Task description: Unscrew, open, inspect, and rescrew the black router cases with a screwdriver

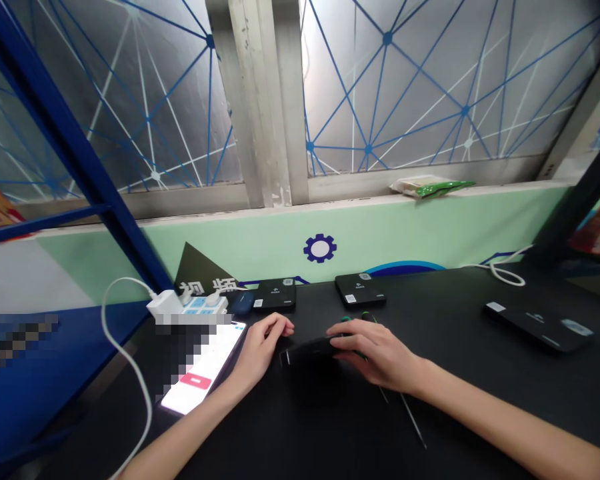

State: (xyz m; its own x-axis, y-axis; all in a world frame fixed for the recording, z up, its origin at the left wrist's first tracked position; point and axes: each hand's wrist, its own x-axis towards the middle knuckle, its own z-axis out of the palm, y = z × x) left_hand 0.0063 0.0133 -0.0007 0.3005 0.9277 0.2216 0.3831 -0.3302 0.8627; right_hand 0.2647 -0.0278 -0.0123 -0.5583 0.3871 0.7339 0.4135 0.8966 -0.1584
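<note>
Between hands (264,339) (380,350), black box (307,351); tilted, held by right.

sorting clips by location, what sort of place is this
Probably an electronics workbench: flat black boxes, a power strip and what look like screwdrivers share one black table.

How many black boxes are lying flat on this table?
3: a black box at the back, left of centre; another right of it; the third at far right. The right hand holds a tilted dark object, uncounted.
</note>
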